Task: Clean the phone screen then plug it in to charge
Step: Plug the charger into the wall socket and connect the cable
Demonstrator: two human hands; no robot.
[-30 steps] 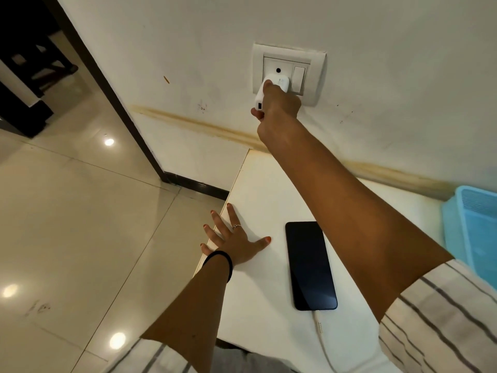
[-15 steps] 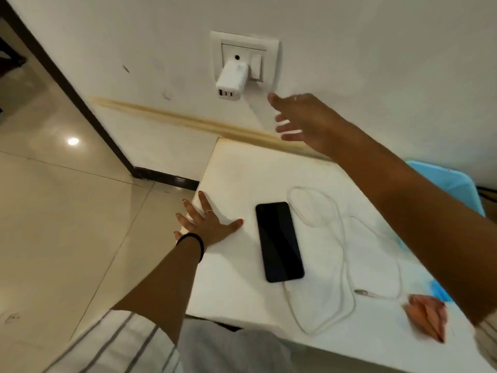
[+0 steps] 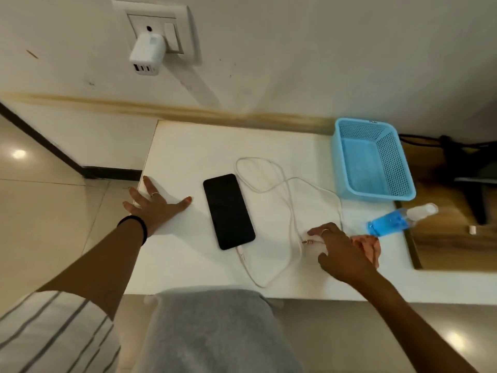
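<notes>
A black phone (image 3: pixel 228 210) lies screen-up on the white table (image 3: pixel 188 146), with a white cable (image 3: pixel 291 211) plugged into its near end and looping to the right. The cable's free plug (image 3: pixel 309 241) lies on the table under the fingertips of my right hand (image 3: pixel 341 251), whose fingers are spread over it. My left hand (image 3: pixel 153 205) rests flat and open at the table's left edge, left of the phone. A white charger (image 3: pixel 146 53) sits in the wall socket (image 3: pixel 164 30) above, with no cable in its ports.
A blue plastic basket (image 3: pixel 347 157) stands at the table's back right. A spray bottle of blue liquid (image 3: pixel 395 222) lies on its side near the right edge. A pinkish cloth (image 3: pixel 369 247) lies behind my right hand. A grey cushion (image 3: pixel 215 327) is at the near edge.
My right hand let go of the charger in the socket, drew back from the wall and came down onto the cable's free end. The left hand stayed flat on the table.
</notes>
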